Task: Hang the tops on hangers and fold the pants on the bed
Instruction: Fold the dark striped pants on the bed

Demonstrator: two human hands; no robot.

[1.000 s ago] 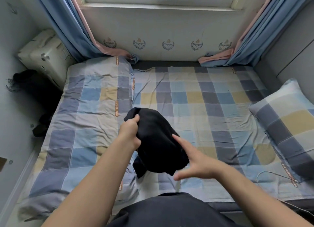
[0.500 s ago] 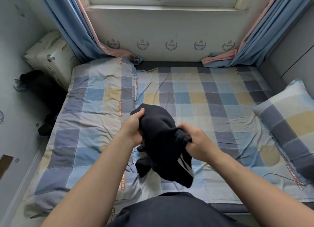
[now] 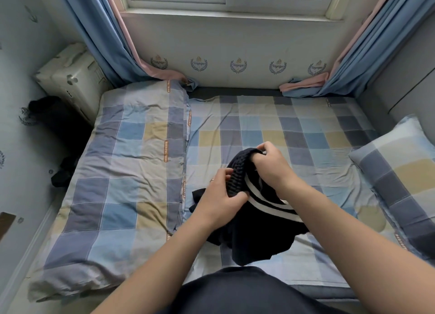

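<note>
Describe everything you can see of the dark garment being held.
The dark garment is black or very dark navy, soft fabric, bunched, not spread. A thick ribbed band arches across its top; two white stripes run below it. The left hand grips the band's lower end, the right hand its upper end. The rest hangs crumpled over the checked bed. Top or pants: cannot tell.

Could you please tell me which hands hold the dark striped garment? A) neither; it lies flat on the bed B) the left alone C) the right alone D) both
D: the left hand and the right hand each grip the ribbed band of the dark striped garment above the bed.
</note>
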